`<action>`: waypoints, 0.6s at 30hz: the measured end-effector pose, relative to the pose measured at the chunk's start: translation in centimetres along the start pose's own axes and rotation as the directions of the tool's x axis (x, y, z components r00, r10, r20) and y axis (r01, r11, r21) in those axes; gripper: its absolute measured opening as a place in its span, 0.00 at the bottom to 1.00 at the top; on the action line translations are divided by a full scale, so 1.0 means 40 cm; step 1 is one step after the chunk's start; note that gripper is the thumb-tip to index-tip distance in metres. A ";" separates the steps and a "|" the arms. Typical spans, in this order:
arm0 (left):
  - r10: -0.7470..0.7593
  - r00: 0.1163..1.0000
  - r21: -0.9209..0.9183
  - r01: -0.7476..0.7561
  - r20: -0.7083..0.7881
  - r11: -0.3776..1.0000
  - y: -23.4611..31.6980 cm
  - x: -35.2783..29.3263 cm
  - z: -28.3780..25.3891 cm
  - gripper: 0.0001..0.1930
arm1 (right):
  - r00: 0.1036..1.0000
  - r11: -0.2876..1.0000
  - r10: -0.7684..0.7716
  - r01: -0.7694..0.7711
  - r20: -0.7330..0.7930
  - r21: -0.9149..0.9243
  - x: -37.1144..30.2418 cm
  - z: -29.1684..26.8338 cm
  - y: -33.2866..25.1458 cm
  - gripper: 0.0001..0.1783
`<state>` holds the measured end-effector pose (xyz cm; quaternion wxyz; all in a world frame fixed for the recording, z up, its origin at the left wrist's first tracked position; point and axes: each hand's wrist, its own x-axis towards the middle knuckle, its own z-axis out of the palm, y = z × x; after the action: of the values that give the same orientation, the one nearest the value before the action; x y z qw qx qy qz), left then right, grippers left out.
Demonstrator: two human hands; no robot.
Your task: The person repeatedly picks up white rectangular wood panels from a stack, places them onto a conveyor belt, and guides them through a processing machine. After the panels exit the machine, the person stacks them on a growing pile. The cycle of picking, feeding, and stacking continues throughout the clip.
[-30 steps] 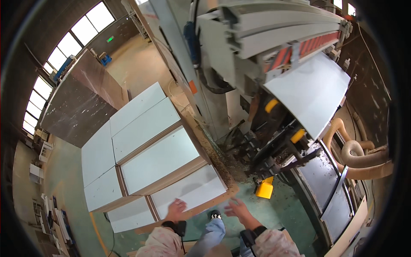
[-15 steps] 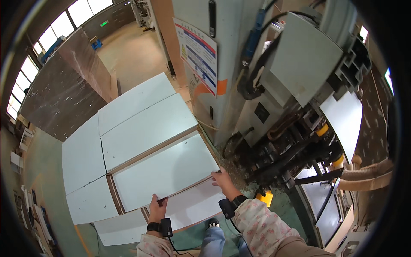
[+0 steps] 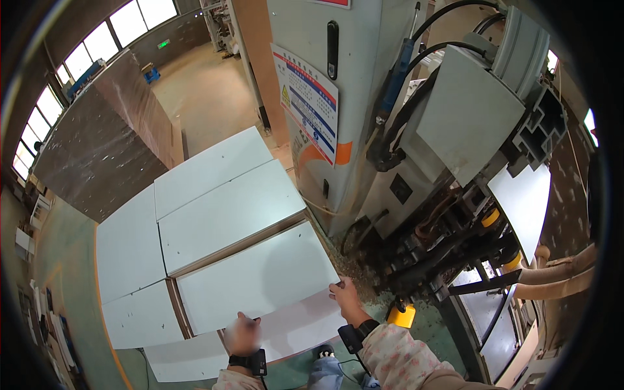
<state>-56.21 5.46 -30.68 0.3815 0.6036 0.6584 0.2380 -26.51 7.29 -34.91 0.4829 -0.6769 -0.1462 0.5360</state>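
A white rectangular panel (image 3: 260, 272) lies on top of a stack, with its long near edge toward me. My right hand (image 3: 347, 301) grips this panel close to its near right corner, fingers curled over the edge. Farther left along the same edge is my left hand (image 3: 244, 335). Its palm is blurred, but its fingers are bent at the panel's edge, with a small dark thing beside the fingertips that I cannot make out. Below the held panel another white panel (image 3: 302, 318) shows, reaching closer to me.
More white panels (image 3: 227, 211) lie in neighbouring stacks, slightly higher behind a narrow gap. To the right stands a grey machine (image 3: 325, 130) with dark rollers, hoses and a yellow part (image 3: 402, 314) near the floor. A large film-wrapped stack (image 3: 97, 143) stands far left.
The view has tilted, so the panels and machine sit lower in the picture. Both hands remain at the panel's near edge; the left one is now more blurred.
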 end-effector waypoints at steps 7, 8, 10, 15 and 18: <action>-0.282 0.959 -0.621 0.229 0.012 0.750 -0.076 -0.009 0.045 0.16 | 1.000 0.979 0.023 -0.021 -0.004 0.205 -0.033 -0.017 0.010 0.19; -0.470 0.876 -0.859 0.318 0.105 0.402 -0.088 -0.008 0.054 0.16 | 0.999 0.959 0.042 -0.038 -0.008 0.281 -0.044 -0.019 0.017 0.19; -0.580 0.775 -0.946 0.323 0.250 0.023 -0.088 -0.013 0.064 0.18 | 0.997 0.885 0.075 -0.083 0.036 0.458 -0.064 -0.024 0.037 0.18; -0.570 0.793 -0.937 0.332 0.215 0.108 -0.025 -0.059 0.031 0.17 | 0.917 0.660 0.191 -0.384 0.350 0.646 -0.154 0.020 -0.016 0.19; -0.569 0.772 -0.922 0.383 0.283 0.062 0.013 -0.086 0.008 0.16 | 0.911 0.699 0.172 -0.382 0.375 0.605 -0.161 0.035 -0.023 0.18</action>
<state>-55.70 2.14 -29.72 0.6666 -0.0267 0.5615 0.4895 -29.90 3.82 -30.34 0.5781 -0.3871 0.0906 0.7125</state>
